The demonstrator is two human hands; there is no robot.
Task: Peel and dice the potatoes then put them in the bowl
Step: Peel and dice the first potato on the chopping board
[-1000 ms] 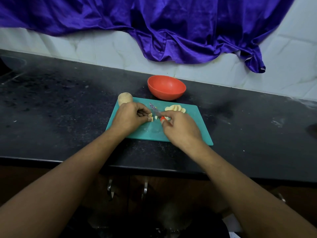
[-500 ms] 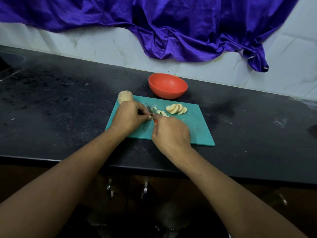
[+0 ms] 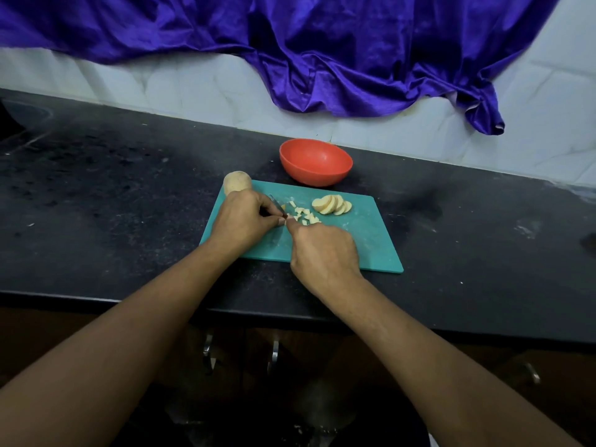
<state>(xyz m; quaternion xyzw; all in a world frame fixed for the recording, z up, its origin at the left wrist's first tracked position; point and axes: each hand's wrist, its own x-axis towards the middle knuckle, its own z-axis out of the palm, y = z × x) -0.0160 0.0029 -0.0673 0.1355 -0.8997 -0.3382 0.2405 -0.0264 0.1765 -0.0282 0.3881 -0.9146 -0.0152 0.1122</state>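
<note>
Okay, left hand [image 3: 240, 221] curled, pinched potato piece [image 3: 282, 206] on teal board [image 3: 371, 240], right hand [image 3: 324, 253] gripped knife [image 3: 274, 201] touching left fingers, dice [image 3: 303, 216] just beyond right knuckles, slices [image 3: 332, 204] farther right, whole potato [image 3: 237, 182] just beyond left hand, red bowl [image 3: 316, 162] well beyond both.

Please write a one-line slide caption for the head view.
Left hand steadies potato piece, right hand dices with knife on teal board; orange bowl behind.

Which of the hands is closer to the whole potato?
Left. The left hand lies just in front of the whole potato, nearly touching it; the right hand, gripping the knife, is farther away, over the cutting board.
</note>
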